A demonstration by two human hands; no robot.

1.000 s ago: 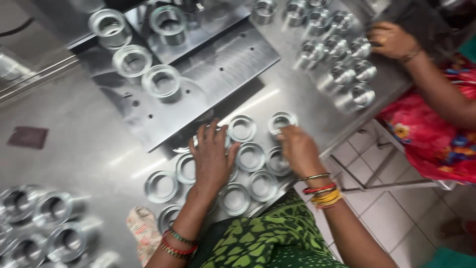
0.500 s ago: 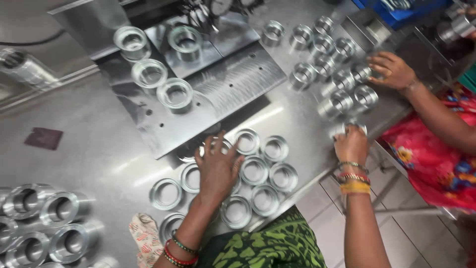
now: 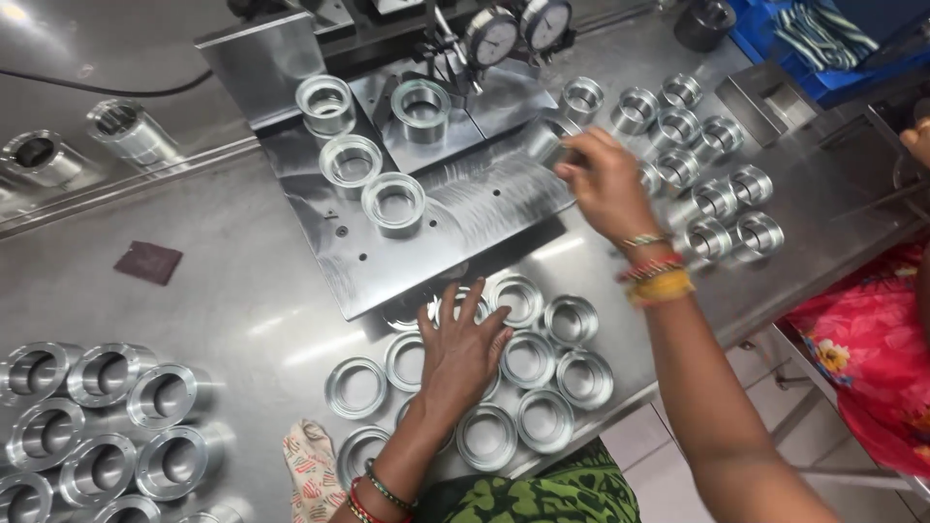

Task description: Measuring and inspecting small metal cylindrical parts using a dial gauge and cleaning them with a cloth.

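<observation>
Left hand [image 3: 463,351] lies open, flat on low rings. Right hand [image 3: 605,184] grips one metal ring [image 3: 544,140]. Gauge plate [image 3: 465,208] carries four rings; two dial gauges [image 3: 491,35].

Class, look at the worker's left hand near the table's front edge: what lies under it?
The left hand rests flat on a cluster of shallow metal rings laid on the steel table. Ring rims show around the fingers; the rings beneath the palm are mostly hidden.
</observation>
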